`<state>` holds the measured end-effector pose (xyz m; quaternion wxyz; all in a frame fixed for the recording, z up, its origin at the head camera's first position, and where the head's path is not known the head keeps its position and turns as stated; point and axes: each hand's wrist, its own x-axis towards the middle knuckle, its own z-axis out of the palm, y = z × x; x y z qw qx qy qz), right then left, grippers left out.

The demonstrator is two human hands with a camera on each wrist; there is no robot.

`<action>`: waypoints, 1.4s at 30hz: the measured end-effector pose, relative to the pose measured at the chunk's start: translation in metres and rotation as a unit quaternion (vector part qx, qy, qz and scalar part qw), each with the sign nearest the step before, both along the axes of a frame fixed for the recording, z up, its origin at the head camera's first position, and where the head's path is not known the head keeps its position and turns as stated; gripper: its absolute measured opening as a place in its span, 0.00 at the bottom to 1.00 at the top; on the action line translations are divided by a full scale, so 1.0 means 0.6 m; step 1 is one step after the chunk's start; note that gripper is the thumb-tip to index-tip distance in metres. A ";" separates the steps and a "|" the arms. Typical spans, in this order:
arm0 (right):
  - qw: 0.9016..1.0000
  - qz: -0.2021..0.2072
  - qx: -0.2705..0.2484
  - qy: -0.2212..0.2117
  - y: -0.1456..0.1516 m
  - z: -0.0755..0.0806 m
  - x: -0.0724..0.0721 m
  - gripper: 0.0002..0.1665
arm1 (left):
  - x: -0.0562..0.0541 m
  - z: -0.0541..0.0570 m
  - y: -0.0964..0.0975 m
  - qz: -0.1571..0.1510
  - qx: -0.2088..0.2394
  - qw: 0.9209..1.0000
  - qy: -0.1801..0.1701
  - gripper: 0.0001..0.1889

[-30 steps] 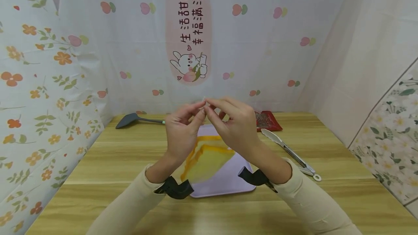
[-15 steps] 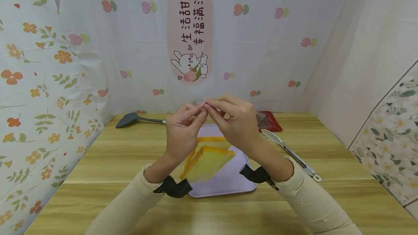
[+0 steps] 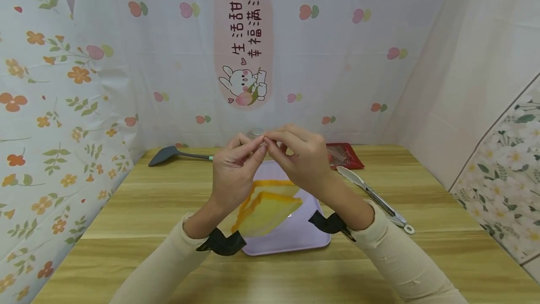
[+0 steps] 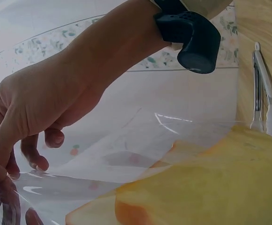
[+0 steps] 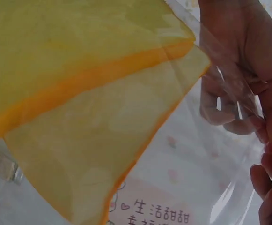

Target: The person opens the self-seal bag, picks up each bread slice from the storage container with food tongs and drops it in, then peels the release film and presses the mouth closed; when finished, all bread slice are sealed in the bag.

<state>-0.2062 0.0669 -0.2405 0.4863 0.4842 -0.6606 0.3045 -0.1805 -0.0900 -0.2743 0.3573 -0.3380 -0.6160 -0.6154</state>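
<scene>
In the head view my left hand [image 3: 236,170] and right hand [image 3: 305,158] meet fingertip to fingertip. Both pinch the top edge of a clear plastic bag [image 5: 238,187], raised over the table. Inside the bag are slices of bread [image 3: 267,215], yellowish with orange crusts, one overlapping another. The left wrist view has the right hand [image 4: 47,98] at the bag's edge from the far side, and in the right wrist view the left hand [image 5: 243,61] shows partly through the film. Behind the bag a lilac tray [image 3: 295,243] lies on the table, partly hidden by the bread.
Tongs [image 3: 375,196] lie to the right, and a red packet [image 3: 348,156] is at the back right. A dark turner [image 3: 164,156] rests at the back left. Behind my fingers shows a silver-grey lid [image 3: 257,132]. Patterned cloth hangs around the wooden table [image 3: 139,229].
My hands stay together at the bag's edge, with small finger shifts and a slight drop. The bread slices hang slightly lower, and the lid behind my fingers has come into view.
</scene>
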 end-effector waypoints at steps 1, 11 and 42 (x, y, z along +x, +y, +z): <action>1.000 -0.001 -0.001 0.008 -0.001 -0.001 -0.002 0.06 | 0.000 0.000 0.000 0.000 -0.002 1.000 0.002 0.14; 0.998 -0.022 -0.011 0.049 -0.010 -0.009 -0.012 0.13 | -0.001 -0.003 0.004 -0.005 0.007 1.000 0.006 0.15; 0.999 0.041 -0.024 -0.004 0.005 -0.003 -0.009 0.09 | 0.002 -0.009 0.007 -0.051 0.077 0.996 -0.015 0.12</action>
